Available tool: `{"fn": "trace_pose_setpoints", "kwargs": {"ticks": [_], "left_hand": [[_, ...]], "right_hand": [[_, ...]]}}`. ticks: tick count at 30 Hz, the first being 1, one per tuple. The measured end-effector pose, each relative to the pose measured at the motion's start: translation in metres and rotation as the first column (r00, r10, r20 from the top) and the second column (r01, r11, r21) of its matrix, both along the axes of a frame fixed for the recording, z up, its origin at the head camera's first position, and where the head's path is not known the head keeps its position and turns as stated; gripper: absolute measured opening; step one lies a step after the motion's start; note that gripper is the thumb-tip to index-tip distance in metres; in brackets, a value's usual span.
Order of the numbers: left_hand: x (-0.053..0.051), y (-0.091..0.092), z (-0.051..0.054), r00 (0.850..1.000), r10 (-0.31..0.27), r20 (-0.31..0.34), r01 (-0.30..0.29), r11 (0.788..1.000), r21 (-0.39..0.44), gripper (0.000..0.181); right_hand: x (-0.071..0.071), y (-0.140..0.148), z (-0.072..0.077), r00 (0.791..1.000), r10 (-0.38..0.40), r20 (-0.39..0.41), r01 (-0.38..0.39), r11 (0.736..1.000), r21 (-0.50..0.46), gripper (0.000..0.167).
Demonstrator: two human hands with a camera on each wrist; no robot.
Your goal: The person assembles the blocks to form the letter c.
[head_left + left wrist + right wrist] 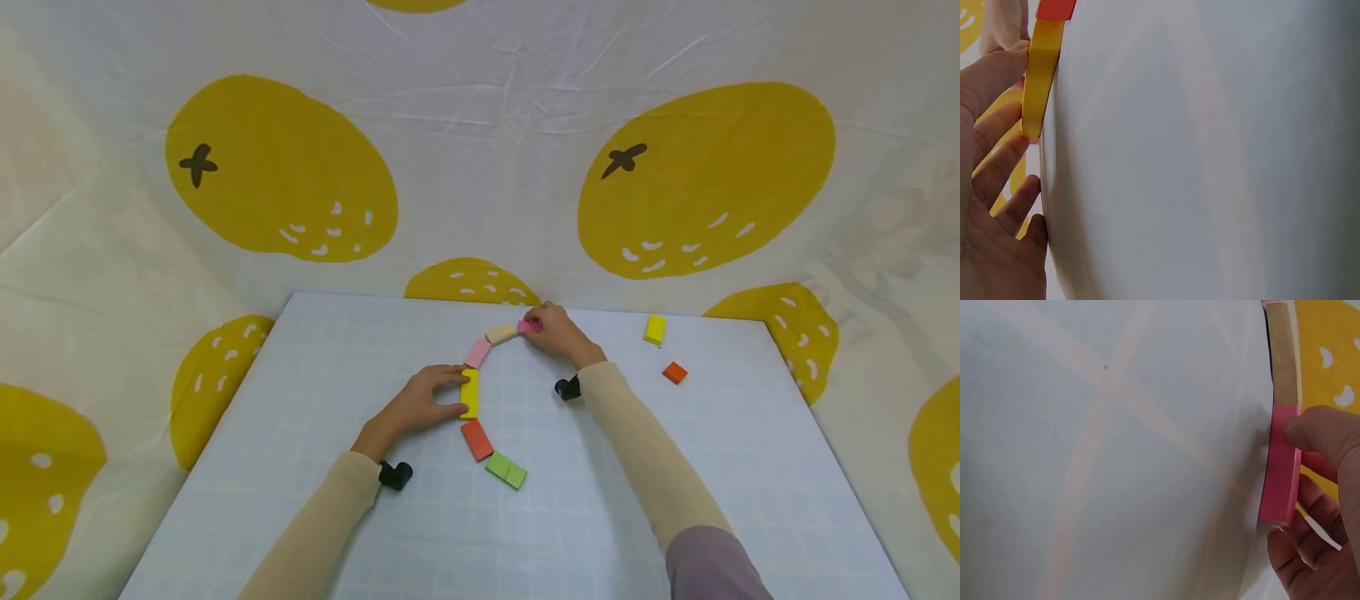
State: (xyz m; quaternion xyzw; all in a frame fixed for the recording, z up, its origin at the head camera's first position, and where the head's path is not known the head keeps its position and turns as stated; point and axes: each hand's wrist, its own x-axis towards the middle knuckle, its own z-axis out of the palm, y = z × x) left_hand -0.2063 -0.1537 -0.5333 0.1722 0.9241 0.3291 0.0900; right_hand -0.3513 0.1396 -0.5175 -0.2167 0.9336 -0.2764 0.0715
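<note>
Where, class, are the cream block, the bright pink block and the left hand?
Cream block (501, 334): head view, middle of its visible face.
Bright pink block (1280, 474): right wrist view, middle of visible face.
Left hand (415, 402): head view, back of hand.

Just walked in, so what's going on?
A person's right hand pinches the bright pink block at the far end of a curved row. The left hand holds the yellow block midway. Between them lie the pale pink block and cream block; nearer the person, the red block and green block. A loose yellow block and orange block lie right.
</note>
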Motion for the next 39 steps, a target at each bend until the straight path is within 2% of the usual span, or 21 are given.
{"fn": "trace_pose_setpoints", "kwargs": {"ticks": [10,17,24,30,39], "left_hand": [[0.000,-0.002,-0.003,0.997,-0.042,-0.068,0.046,0.997,0.058,0.053],[0.001,-0.002,-0.002,0.996,-0.051,-0.069,0.055,0.996,0.063,0.053],[0.000,-0.002,-0.003,0.998,-0.046,-0.048,0.048,0.997,0.058,0.054],[-0.001,-0.003,-0.005,0.999,-0.037,-0.039,0.039,0.998,0.048,0.055],[-0.001,-0.004,-0.003,0.999,-0.029,-0.038,0.030,0.999,0.039,0.054]], "right_hand": [[0.004,0.000,0.005,1.000,-0.007,0.010,0.007,1.000,0.005,0.036],[0.006,0.002,0.005,1.000,-0.011,0.009,0.011,1.000,0.003,0.037],[0.007,0.008,0.007,0.999,-0.036,0.029,0.037,0.999,-0.007,0.049],[0.008,0.023,0.013,0.997,-0.071,0.033,0.072,0.997,-0.024,0.064],[0.011,0.067,0.021,0.987,-0.159,0.002,0.159,0.987,-0.034,0.063]]}}
